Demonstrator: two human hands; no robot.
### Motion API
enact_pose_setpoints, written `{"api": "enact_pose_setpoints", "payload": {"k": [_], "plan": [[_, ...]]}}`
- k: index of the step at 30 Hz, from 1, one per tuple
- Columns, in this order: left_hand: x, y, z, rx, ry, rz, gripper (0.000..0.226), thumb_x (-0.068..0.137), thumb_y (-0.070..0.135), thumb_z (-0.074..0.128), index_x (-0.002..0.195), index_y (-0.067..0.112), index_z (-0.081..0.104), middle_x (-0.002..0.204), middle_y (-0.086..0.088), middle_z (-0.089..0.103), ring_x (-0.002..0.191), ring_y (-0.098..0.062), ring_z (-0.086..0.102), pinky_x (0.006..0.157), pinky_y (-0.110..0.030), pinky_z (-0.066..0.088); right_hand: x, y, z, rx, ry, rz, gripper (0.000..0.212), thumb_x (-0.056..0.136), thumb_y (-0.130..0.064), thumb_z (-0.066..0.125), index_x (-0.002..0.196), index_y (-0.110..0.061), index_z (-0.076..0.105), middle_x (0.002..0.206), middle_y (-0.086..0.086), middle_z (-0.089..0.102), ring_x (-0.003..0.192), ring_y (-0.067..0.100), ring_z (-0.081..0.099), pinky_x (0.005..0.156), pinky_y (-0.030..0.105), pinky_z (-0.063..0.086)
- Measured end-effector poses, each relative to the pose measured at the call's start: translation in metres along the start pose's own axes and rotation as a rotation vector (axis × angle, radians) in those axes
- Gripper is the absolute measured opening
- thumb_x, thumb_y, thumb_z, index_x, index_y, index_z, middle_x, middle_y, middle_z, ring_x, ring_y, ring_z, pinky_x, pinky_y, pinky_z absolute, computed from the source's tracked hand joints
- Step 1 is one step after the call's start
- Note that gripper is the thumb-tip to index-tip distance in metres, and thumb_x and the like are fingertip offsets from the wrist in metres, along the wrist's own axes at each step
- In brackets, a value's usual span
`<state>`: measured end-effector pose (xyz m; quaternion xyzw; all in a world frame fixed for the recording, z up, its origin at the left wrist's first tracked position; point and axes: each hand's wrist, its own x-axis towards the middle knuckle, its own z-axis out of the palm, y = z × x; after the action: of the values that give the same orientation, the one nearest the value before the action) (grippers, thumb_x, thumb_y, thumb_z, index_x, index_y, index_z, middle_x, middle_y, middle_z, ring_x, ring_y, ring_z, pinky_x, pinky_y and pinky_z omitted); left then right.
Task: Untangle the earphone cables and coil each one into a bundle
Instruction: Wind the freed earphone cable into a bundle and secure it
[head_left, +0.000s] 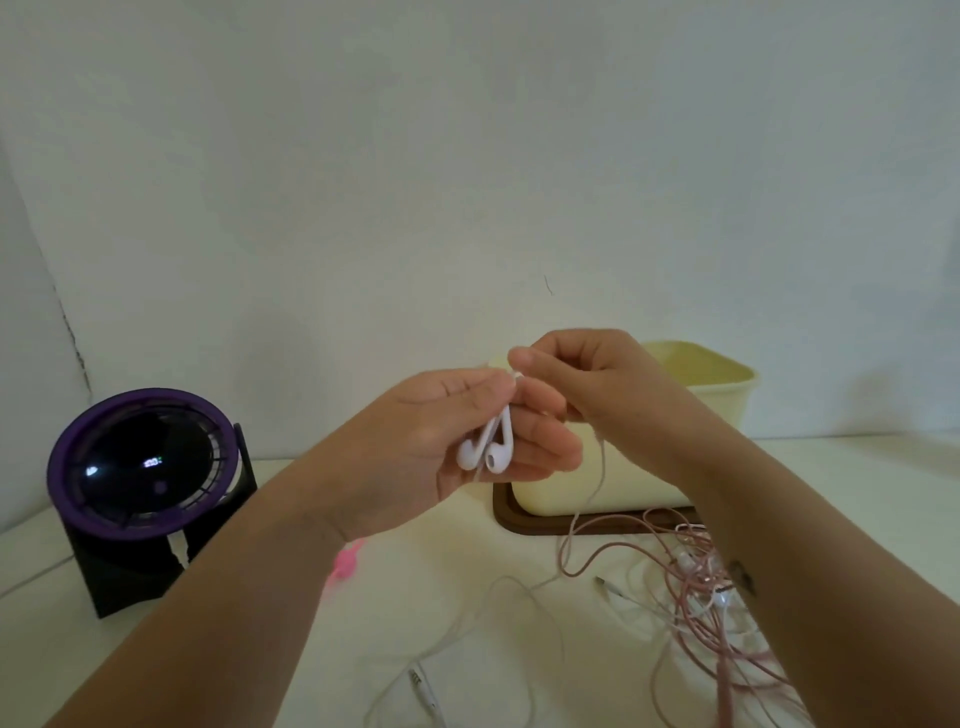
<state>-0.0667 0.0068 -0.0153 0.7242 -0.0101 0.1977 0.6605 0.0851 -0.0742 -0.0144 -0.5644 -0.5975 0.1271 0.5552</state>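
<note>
The left hand is up in the air over the middle of the tabletop, and two white earbuds lie in it, side by side, with their round ends pointing down. The right hand is just beside it, a little higher, and its fingertips meet the left fingertips at the top of the earbuds. A thin white cable hangs from the right hand down to the tabletop, where it lies in loose loops near the front edge and ends in a small plug. A messy heap of pink cables lies toward the right edge, partly hidden under the right arm, with some white bits mixed in. Behind the hands, by the back edge, a cream box sits on a brown tray. A purple and black fan stands near the left edge. A small pink thing peeks out from under the left wrist; it is too blurry to tell what it is. The left fingers are curled round the earbuds. The right thumb and finger pinch the white cable.
</note>
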Motion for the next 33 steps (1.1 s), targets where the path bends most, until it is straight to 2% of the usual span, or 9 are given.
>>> {"api": "enact_pose_setpoints", "payload": {"k": [2, 5, 10, 13, 18, 21, 24, 29, 33], "plan": [[0.001, 0.007, 0.001, -0.199, 0.106, 0.07, 0.033, 0.089, 0.027, 0.048, 0.078, 0.014, 0.077, 0.081, -0.008, 0.073, 0.08, -0.021, 0.072, 0.072, -0.031, 0.058, 0.0, 0.008, 0.004, 0.043, -0.081, 0.057, 0.04, 0.09, -0.034, 0.059, 0.078, 0.004, 0.06, 0.062, 0.006, 0.048, 0.056, 0.013, 0.043, 0.06, 0.023, 0.045], [0.007, 0.007, -0.007, -0.517, 0.299, 0.188, 0.035, 0.089, 0.023, 0.041, 0.086, 0.007, 0.073, 0.091, -0.008, 0.074, 0.084, -0.019, 0.072, 0.073, -0.034, 0.059, 0.0, 0.008, 0.014, -0.124, -0.155, 0.097, 0.032, 0.096, -0.033, 0.05, 0.081, -0.012, 0.068, 0.05, -0.012, 0.043, 0.046, 0.002, 0.041, 0.063, 0.026, 0.048], [0.012, -0.003, -0.026, -0.512, 0.458, 0.219, 0.033, 0.102, 0.022, 0.027, 0.103, 0.011, 0.059, 0.098, -0.004, 0.074, 0.091, -0.016, 0.071, 0.085, -0.035, 0.055, -0.007, -0.01, 0.027, -0.44, -0.342, 0.092, 0.03, 0.099, -0.032, 0.042, 0.096, -0.019, 0.069, 0.049, -0.014, 0.046, 0.046, -0.001, 0.045, 0.061, 0.02, 0.045], [0.012, -0.01, -0.03, -0.299, 0.495, 0.199, 0.033, 0.103, 0.019, 0.027, 0.104, 0.01, 0.059, 0.098, -0.003, 0.074, 0.096, -0.015, 0.069, 0.088, -0.032, 0.052, -0.013, -0.023, 0.027, -0.503, -0.375, 0.056, 0.029, 0.099, -0.029, 0.042, 0.091, -0.02, 0.069, 0.045, -0.015, 0.048, 0.042, -0.005, 0.047, 0.047, 0.009, 0.035], [0.008, -0.02, -0.025, 0.212, 0.422, 0.116, 0.043, 0.103, 0.02, 0.029, 0.084, 0.024, 0.068, 0.074, 0.009, 0.071, 0.069, -0.003, 0.064, 0.067, -0.02, 0.048, -0.016, -0.042, 0.021, -0.528, -0.332, -0.045, 0.028, 0.098, -0.026, 0.044, 0.082, -0.022, 0.066, 0.053, -0.028, 0.053, 0.05, -0.005, 0.047, 0.053, 0.013, 0.038], [0.007, -0.024, -0.023, 0.322, 0.349, 0.063, 0.052, 0.103, 0.017, 0.032, 0.069, 0.025, 0.07, 0.059, 0.011, 0.063, 0.062, 0.0, 0.06, 0.085, -0.03, 0.044, -0.017, -0.048, 0.014, -0.452, -0.218, -0.086, 0.03, 0.097, -0.029, 0.046, 0.076, -0.02, 0.066, 0.064, -0.013, 0.061, 0.049, 0.003, 0.046, 0.054, 0.02, 0.043], [0.008, -0.025, -0.02, 0.266, 0.274, 0.037, 0.035, 0.1, 0.021, 0.034, 0.098, 0.003, 0.064, 0.087, -0.008, 0.073, 0.09, -0.022, 0.07, 0.094, -0.037, 0.047, -0.014, -0.047, 0.008, -0.412, -0.074, -0.122, 0.032, 0.094, -0.034, 0.045, 0.075, -0.022, 0.067, 0.061, -0.002, 0.056, 0.059, 0.018, 0.051, 0.067, 0.038, 0.05], [0.006, -0.021, -0.016, 0.026, 0.16, 0.01, 0.036, 0.091, 0.033, 0.044, 0.082, 0.01, 0.071, 0.083, -0.013, 0.071, 0.089, -0.029, 0.066, 0.094, -0.041, 0.052, -0.006, -0.035, 0.002, -0.302, 0.137, -0.104, 0.031, 0.095, -0.036, 0.046, 0.071, -0.027, 0.065, 0.065, 0.009, 0.045, 0.057, 0.021, 0.044, 0.055, 0.039, 0.043], [0.002, -0.011, -0.005, -0.134, 0.027, 0.012, 0.036, 0.088, 0.03, 0.044, 0.08, 0.014, 0.075, 0.079, -0.01, 0.072, 0.083, -0.024, 0.07, 0.079, -0.035, 0.057, -0.002, -0.019, 0.001, -0.224, 0.167, -0.069, 0.031, 0.094, -0.035, 0.05, 0.069, -0.025, 0.064, 0.064, 0.011, 0.043, 0.057, 0.019, 0.041, 0.056, 0.032, 0.04]]}}
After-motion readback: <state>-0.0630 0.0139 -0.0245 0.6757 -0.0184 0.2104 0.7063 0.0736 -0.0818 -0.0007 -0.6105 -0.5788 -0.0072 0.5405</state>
